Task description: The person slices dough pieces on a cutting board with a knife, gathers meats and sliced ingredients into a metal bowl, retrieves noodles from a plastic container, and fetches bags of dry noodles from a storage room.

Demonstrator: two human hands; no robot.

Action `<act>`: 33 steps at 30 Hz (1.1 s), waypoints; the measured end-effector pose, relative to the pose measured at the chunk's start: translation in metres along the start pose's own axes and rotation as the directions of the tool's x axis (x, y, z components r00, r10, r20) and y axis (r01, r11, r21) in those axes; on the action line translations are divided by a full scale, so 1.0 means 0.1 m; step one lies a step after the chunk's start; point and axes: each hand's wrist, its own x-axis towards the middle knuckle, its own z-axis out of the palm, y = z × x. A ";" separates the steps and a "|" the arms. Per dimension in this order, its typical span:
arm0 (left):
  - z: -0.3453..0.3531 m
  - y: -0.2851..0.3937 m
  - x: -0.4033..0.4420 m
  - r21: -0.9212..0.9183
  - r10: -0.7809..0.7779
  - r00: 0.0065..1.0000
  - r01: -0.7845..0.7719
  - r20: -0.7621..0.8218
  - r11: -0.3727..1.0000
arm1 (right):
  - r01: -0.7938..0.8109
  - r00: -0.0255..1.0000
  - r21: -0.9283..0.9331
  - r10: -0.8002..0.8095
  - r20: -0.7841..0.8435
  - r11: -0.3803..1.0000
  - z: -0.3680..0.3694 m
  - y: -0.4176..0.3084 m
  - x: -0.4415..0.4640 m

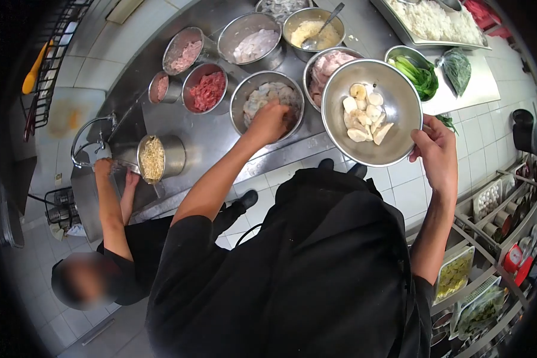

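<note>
My right hand (437, 143) grips the rim of a metal mixing bowl (401, 107), tilted so its inside faces me. Several cream-white chunks (364, 116) lie inside it. My left hand (268, 122) reaches down into a metal pot (238, 122) of grey, raw shrimp-like pieces (265, 97). Its fingers look curled, but their tips are hidden among the contents. Close by stand a pot of red minced meat (207, 89) and a bowl of pale pink meat (332, 64), the latter partly covered by the mixing bowl.
Along the steel counter (191, 143) are more pots, one holding yellow paste (316, 34) and a spoon. Leafy greens (420, 74) and a rice tray (435, 30) stand right. At left, a co-worker's hands (103, 167) are by the sink tap (110, 122). Shelving (495, 238) stands on my right.
</note>
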 end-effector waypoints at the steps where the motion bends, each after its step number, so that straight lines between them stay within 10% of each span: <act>1: 0.07 0.00 0.00 0.066 -0.024 0.999 0.021 0.033 0.998 | 0.000 1.000 -0.016 0.001 0.005 1.000 -0.06 0.02 -0.01; 18: -0.14 0.22 0.16 -0.030 -0.282 0.952 0.288 0.122 0.957 | 0.005 0.998 0.069 -0.001 -0.057 0.998 -0.69 0.18 -0.04; 20: -0.37 0.66 0.21 -0.059 -0.327 0.918 0.323 -0.222 0.945 | 0.012 0.997 0.091 -0.005 -0.072 0.996 -0.88 0.19 0.00; 26: -0.40 2.79 1.11 0.054 0.367 0.845 -0.377 -0.388 0.925 | -0.019 0.999 0.018 0.018 0.046 1.000 -1.68 0.34 0.10; 33: 0.61 3.99 1.96 0.098 0.522 0.848 -0.514 -0.093 0.852 | -0.021 0.998 -0.043 0.024 0.064 0.999 -2.95 0.61 0.12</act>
